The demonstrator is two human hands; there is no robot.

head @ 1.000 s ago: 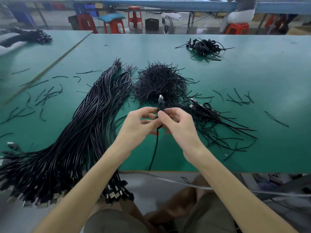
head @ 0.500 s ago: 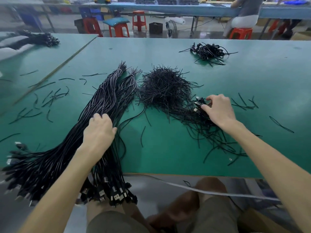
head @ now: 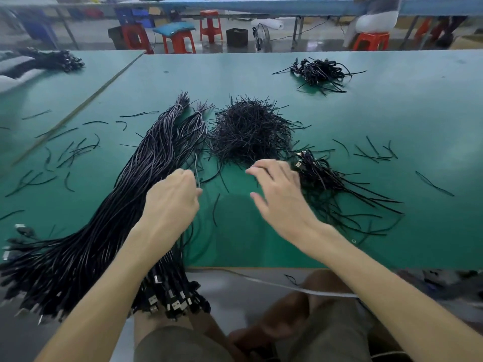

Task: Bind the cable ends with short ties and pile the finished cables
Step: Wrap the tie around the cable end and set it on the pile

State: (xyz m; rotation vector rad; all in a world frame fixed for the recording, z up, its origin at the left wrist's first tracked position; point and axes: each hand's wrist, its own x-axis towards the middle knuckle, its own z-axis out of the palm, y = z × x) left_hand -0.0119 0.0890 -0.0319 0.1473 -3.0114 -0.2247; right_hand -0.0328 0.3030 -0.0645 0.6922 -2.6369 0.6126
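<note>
The left hand (head: 170, 202) sits curled on the big bundle of unbound cables (head: 99, 223), which runs from the near left corner of the table (head: 392, 113) toward its middle, and it looks to be pinching a single cable (head: 196, 164) out of the mass. The right hand (head: 281, 197), blurred, is loose-fingered and holds nothing, hovering between the heap of short ties (head: 248, 131) at mid-table and the small pile of finished cables (head: 324, 178) just to its right. My read: a few done, a great many to go, and no tie picked up yet for this one. A second tangle (head: 318, 73) lies toward the far edge; finished work or not, I can't tell. Stray ties (head: 73, 152) litter the green surface. Beyond the far edge are red stools (head: 179, 41), a long blue bench (head: 287, 6) and a seated person (head: 376, 19).
</note>
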